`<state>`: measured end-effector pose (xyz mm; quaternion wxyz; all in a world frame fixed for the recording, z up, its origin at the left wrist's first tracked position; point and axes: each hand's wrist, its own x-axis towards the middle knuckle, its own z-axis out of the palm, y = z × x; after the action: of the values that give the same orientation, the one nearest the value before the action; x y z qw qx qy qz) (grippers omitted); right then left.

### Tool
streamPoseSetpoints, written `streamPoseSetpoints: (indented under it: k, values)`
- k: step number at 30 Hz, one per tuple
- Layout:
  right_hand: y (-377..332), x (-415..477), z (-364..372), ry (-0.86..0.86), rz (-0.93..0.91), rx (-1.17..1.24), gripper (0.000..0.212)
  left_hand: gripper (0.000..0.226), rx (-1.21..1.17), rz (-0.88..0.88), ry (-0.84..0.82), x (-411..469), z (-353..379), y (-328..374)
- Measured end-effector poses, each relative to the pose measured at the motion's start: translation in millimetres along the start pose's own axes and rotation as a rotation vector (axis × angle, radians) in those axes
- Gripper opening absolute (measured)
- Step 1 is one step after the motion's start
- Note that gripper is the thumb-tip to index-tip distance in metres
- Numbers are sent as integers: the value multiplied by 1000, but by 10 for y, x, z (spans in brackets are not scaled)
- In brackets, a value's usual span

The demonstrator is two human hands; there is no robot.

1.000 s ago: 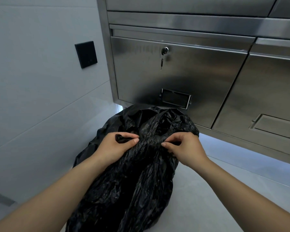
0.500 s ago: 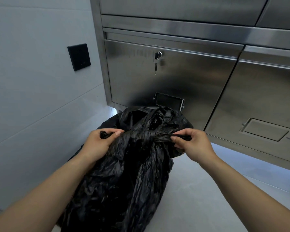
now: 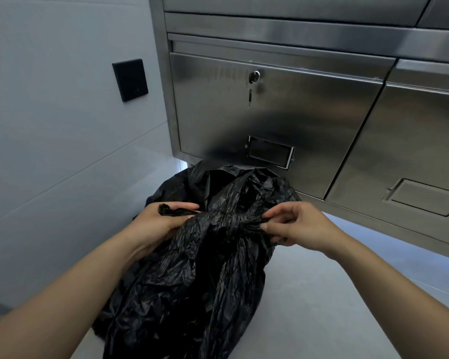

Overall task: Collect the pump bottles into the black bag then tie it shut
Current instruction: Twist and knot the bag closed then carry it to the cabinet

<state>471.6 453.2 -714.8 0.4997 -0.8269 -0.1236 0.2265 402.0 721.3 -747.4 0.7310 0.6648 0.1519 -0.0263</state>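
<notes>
A crumpled black bag [image 3: 192,286] stands on the pale floor in front of me, its top gathered into a twisted knot [image 3: 231,220] between my hands. My left hand [image 3: 163,221] is closed on one twisted end of the bag, which sticks out past the thumb. My right hand [image 3: 296,226] pinches the other end at the knot with thumb and forefinger, its other fingers spread. No pump bottles are visible; the bag's contents are hidden.
A stainless steel cabinet [image 3: 283,104] with a lock, a hanging key [image 3: 250,92] and a label holder [image 3: 270,151] stands just behind the bag. A grey tiled wall with a black panel [image 3: 130,80] is on the left. Pale floor [image 3: 335,307] lies to the right.
My hands pulled the two bag ends apart and the knot drew tight. My right hand's outer fingers have since spread while it still pinches at the knot.
</notes>
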Motion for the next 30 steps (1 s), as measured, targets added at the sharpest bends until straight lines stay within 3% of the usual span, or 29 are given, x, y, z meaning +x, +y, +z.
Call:
streamPoseSetpoints:
  k: [5,9,12,17,22,26,30]
  values:
    - [36,56,170,116,-5,-62,22,18,9,-36,54,20,27,53]
    - [98,87,248,101,-16,-171,18,12,489,60,47,-10,-5,47]
    - [131,83,273,59,-28,-263,18,12,621,110,18,-24,1,26]
    - [147,74,282,10,-81,-442,16,17,414,110,21,-50,29,16]
    - [22,45,201,82,-196,-665,4,19,477,303,42,-79,89,77]
    - [-163,17,35,267,-338,-606,3,12,434,493,100,-103,139,242]
    - [-268,-33,-87,337,-417,-487,24,17,384,578,124,-125,175,393]
